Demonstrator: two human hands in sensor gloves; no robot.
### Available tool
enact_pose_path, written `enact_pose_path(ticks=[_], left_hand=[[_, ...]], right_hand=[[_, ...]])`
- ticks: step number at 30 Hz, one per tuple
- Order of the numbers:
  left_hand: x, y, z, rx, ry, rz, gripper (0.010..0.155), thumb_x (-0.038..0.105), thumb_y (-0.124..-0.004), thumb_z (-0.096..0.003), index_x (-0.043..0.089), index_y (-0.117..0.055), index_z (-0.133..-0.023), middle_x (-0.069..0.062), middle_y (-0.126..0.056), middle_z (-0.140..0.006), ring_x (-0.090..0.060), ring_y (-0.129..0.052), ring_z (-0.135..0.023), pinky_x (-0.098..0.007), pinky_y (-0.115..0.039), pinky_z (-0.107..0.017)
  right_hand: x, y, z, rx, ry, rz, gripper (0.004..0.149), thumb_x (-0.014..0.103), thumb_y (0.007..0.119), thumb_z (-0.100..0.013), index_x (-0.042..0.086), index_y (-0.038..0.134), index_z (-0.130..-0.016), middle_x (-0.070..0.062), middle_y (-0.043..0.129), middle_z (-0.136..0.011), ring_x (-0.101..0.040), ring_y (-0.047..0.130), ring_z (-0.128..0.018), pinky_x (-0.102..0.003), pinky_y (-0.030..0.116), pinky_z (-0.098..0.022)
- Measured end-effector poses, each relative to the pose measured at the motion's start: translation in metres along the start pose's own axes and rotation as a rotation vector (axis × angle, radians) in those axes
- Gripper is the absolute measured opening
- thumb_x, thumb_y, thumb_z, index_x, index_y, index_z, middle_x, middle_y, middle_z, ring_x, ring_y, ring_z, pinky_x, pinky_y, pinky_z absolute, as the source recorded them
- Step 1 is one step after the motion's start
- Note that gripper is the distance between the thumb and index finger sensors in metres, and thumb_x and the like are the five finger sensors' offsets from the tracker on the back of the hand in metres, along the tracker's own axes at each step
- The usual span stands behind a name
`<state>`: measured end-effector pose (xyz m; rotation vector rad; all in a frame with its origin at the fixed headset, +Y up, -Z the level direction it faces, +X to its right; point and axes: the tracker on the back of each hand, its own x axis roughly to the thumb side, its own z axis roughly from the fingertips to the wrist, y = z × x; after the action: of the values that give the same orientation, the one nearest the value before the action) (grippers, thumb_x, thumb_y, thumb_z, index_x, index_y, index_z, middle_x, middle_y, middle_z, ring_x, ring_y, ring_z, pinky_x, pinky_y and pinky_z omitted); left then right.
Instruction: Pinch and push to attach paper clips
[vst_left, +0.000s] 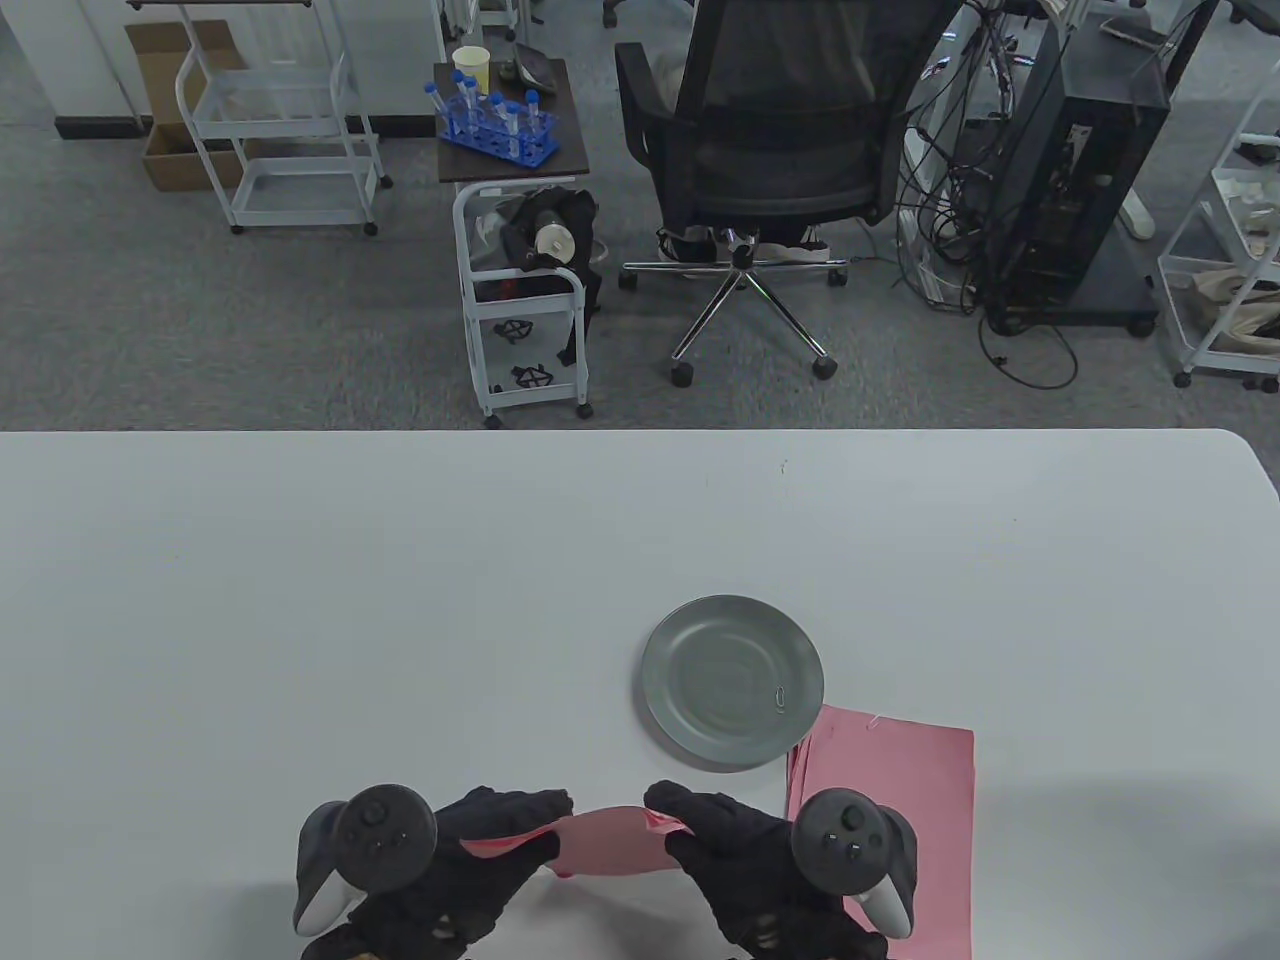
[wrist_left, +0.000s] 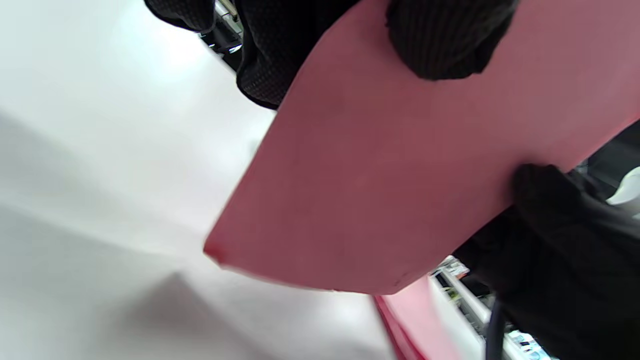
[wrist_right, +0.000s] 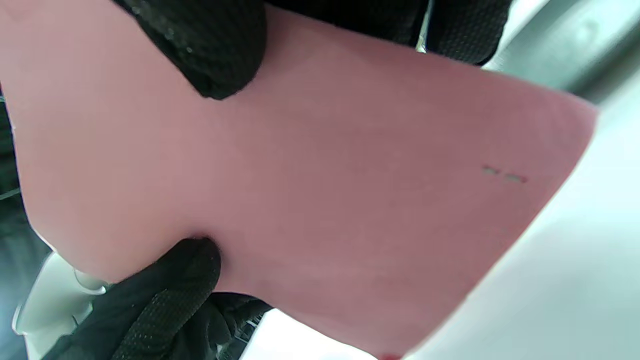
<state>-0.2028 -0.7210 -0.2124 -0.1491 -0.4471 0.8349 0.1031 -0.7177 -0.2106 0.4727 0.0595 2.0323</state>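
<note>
The white table (vst_left: 400, 600) fills the near half of the table view; behind it lies grey carpet with one black office chair (vst_left: 775, 140), one black computer tower (vst_left: 1085, 170) amid cables, white wire carts (vst_left: 520, 300) and one blue rack of tubes (vst_left: 497, 125). Both gloved hands share a single pink sheet (vst_left: 610, 842): the left hand (vst_left: 470, 850) grips its left end, the right hand (vst_left: 740, 850) its right end, fingers closed on the paper, which bows between them above the table; the wrist views show a thumb pressed on one face and fingers on the other. Just beyond the right hand sits one round metal plate (vst_left: 700, 640) holding one paper clip (vst_left: 779, 697); one stack of pink paper (vst_left: 900, 790) lies beside and under that hand, touching the plate's near rim.
</note>
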Motion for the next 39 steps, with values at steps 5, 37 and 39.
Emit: enact_pose_path(ticks=[5, 37, 39], left_hand=[[-0.015, -0.009, -0.008, -0.055, 0.135, -0.133, 0.046, 0.045, -0.082, -0.0441, 0.031, -0.087, -0.088, 0.004, -0.099, -0.085, -0.022, -0.098, -0.084, -0.058, -0.063, -0.074], [-0.032, 0.043, 0.014, 0.243, 0.040, 0.240, 0.044, 0.043, -0.080, -0.0467, 0.031, -0.084, -0.089, 0.005, -0.097, -0.084, -0.021, -0.097, -0.084, -0.058, -0.061, -0.075], [-0.033, 0.043, 0.013, 0.226, 0.046, 0.236, 0.044, 0.042, -0.078, -0.0471, 0.031, -0.083, -0.089, 0.005, -0.096, -0.085, -0.021, -0.096, -0.084, -0.058, -0.061, -0.075]], right_hand=[[-0.030, 0.015, -0.009, 0.091, 0.185, 0.079, 0.044, 0.033, 0.077, -0.042, 0.025, 0.073, -0.085, -0.006, 0.090, -0.084, -0.037, 0.087, -0.079, -0.060, 0.059, -0.066], [-0.058, -0.044, -0.093, 0.205, 0.575, 0.878, 0.058, 0.039, 0.067, -0.043, 0.030, 0.050, -0.098, -0.006, 0.033, -0.110, -0.037, 0.033, -0.101, -0.063, 0.009, -0.074], [-0.073, -0.038, -0.098, 0.240, 0.665, 0.998, 0.056, 0.035, 0.063, -0.044, 0.032, 0.049, -0.098, -0.004, 0.024, -0.111, -0.036, 0.022, -0.102, -0.062, 0.003, -0.072]])
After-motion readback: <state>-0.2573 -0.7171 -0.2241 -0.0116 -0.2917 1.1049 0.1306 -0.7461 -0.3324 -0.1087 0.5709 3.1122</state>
